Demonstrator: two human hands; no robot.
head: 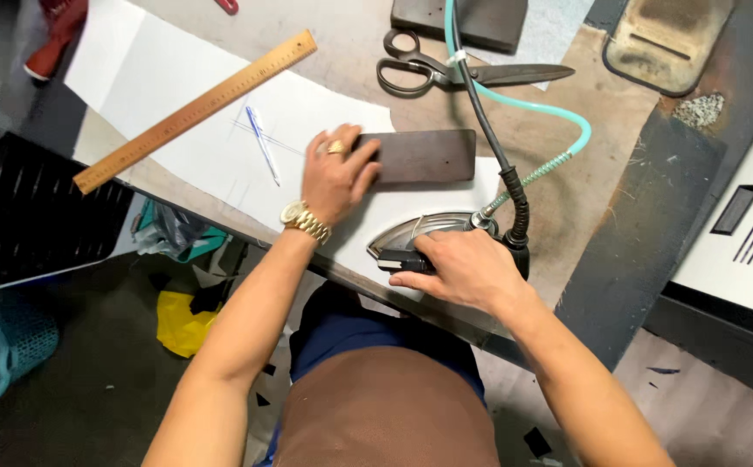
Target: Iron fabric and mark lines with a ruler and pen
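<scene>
My right hand [463, 270] grips the handle of a steam iron [415, 233] that rests on a white sheet of fabric [221, 130] near the table's front edge. A black cord and a teal hose [558, 108] run from the iron toward the back. My left hand [335, 177], with a gold ring and a gold watch, lies flat on the left end of a dark wooden block [424, 156] that sits on the fabric just behind the iron.
A wooden ruler [195, 111] and a pen [262, 143] lie on the fabric to the left. Large black scissors [445, 71] lie behind the block. A second dark block [489, 22] and an iron rest pad [666, 43] stand at the back. A teal basket [0, 350] is on the floor.
</scene>
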